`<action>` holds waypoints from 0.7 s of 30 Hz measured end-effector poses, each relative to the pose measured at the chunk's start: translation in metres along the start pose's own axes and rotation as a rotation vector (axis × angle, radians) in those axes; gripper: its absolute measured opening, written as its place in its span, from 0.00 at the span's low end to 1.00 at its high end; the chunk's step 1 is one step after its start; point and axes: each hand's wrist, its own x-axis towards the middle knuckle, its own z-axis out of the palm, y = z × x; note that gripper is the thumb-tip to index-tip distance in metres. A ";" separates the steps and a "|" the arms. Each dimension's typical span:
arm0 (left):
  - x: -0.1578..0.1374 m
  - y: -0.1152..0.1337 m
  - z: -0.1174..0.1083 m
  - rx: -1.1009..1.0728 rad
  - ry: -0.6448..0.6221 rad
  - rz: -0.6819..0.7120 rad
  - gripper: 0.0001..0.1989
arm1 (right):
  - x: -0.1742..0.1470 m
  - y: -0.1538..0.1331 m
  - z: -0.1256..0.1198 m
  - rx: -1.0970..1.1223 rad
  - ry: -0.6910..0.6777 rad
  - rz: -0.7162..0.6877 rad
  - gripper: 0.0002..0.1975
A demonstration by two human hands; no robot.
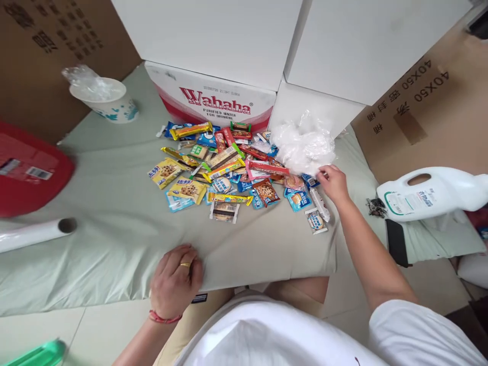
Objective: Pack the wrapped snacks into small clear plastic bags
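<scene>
My left hand (177, 278) rests at the front edge of the cloth-covered table, fingers curled in with nothing seen in them. Over at the right end of a snack pile, my right hand (333, 184) pinches the lower edge of a crumpled clear plastic bag (305, 145). Just below those fingers lie a white wrapped bar (319, 204) and a small wrapped biscuit (316, 221). The pile holds many wrapped snacks, among them yellow cookie packs (187, 189), a brown cookie pack (266, 193), red wafer bars (269, 168) and blue packets (298, 200).
A Wahaha carton (213, 99) and white boxes (213, 35) stand behind the pile. To the left are a paper cup (114, 104) with plastic inside, a red container (30, 173) and a white roll (34, 235). A white jug (430, 193) and black phone (396, 242) lie right.
</scene>
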 end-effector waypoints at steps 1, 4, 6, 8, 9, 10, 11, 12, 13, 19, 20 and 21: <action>-0.001 0.001 -0.001 -0.028 0.018 -0.044 0.10 | -0.015 -0.007 -0.004 0.167 0.064 0.107 0.06; -0.001 0.017 -0.004 -0.224 0.064 -0.227 0.08 | -0.079 -0.038 -0.003 0.776 0.062 0.478 0.13; 0.004 0.039 -0.003 -0.492 -0.051 -0.370 0.03 | -0.129 -0.067 0.012 1.041 -0.086 0.624 0.18; 0.013 0.066 0.004 -0.837 -0.306 -0.532 0.06 | -0.176 -0.101 0.034 1.139 -0.207 0.718 0.20; 0.019 0.079 0.009 -1.002 -0.403 -0.647 0.09 | -0.195 -0.118 0.044 1.149 -0.280 0.743 0.21; 0.024 0.090 0.014 -1.148 -0.434 -0.757 0.14 | -0.211 -0.133 0.054 1.134 -0.346 0.742 0.21; 0.029 0.099 0.020 -1.269 -0.446 -0.833 0.19 | -0.223 -0.146 0.061 1.108 -0.398 0.724 0.21; 0.033 0.106 0.026 -1.357 -0.436 -0.882 0.23 | -0.231 -0.156 0.066 1.073 -0.434 0.689 0.22; 0.036 0.109 0.030 -1.407 -0.429 -0.909 0.25 | -0.236 -0.162 0.068 1.037 -0.452 0.646 0.22; 0.039 0.090 0.028 -1.355 -0.432 -1.047 0.21 | -0.221 -0.148 0.051 0.891 -0.436 0.499 0.21; 0.039 0.085 0.024 -1.362 -0.440 -1.083 0.22 | -0.218 -0.144 0.047 0.887 -0.423 0.494 0.21; 0.039 0.081 0.021 -1.372 -0.438 -1.115 0.23 | -0.216 -0.140 0.043 0.885 -0.409 0.485 0.21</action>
